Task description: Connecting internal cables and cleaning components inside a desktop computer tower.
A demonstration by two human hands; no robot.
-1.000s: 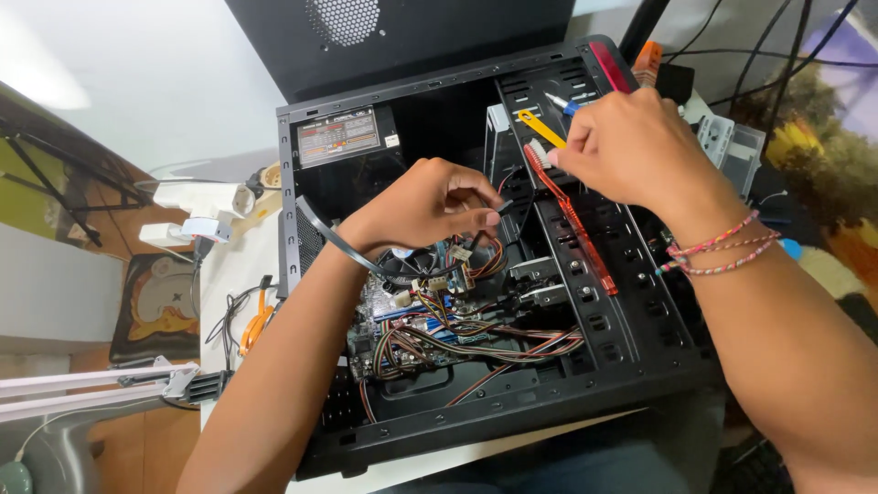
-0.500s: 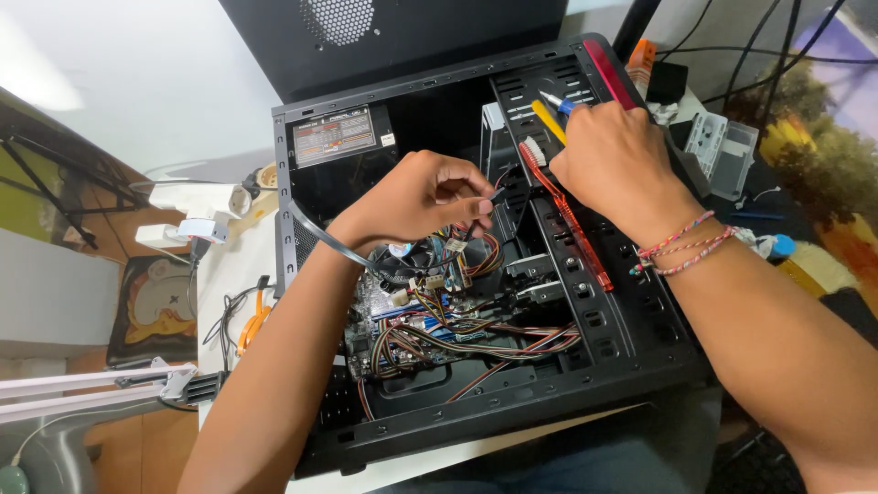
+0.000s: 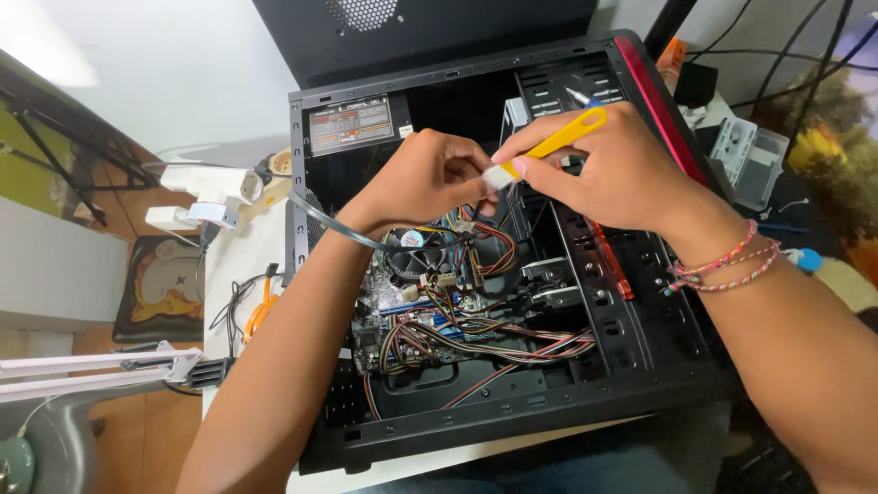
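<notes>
An open black computer case (image 3: 512,416) lies on its side on a white table. My left hand (image 3: 425,178) reaches into it and pinches a small white connector (image 3: 500,176) on a bundle of coloured wires. My right hand (image 3: 608,169) meets it from the right, holds a yellow flat cable (image 3: 567,135) and touches the same connector with its fingertips. Below the hands sit the round processor fan (image 3: 416,256) and the motherboard with many coloured wires (image 3: 476,334). The power supply (image 3: 352,123) sits in the case's far left corner.
A red strip (image 3: 611,261) runs along the drive bays on the right. A white power strip with plugs (image 3: 212,194) lies left of the case. Orange-handled cutters (image 3: 259,311) rest on the table's left edge. A clear plastic box (image 3: 750,155) and cables lie at the right.
Both hands have come together over the middle of the case, now meeting at the white connector. The yellow cable has lifted with my right hand.
</notes>
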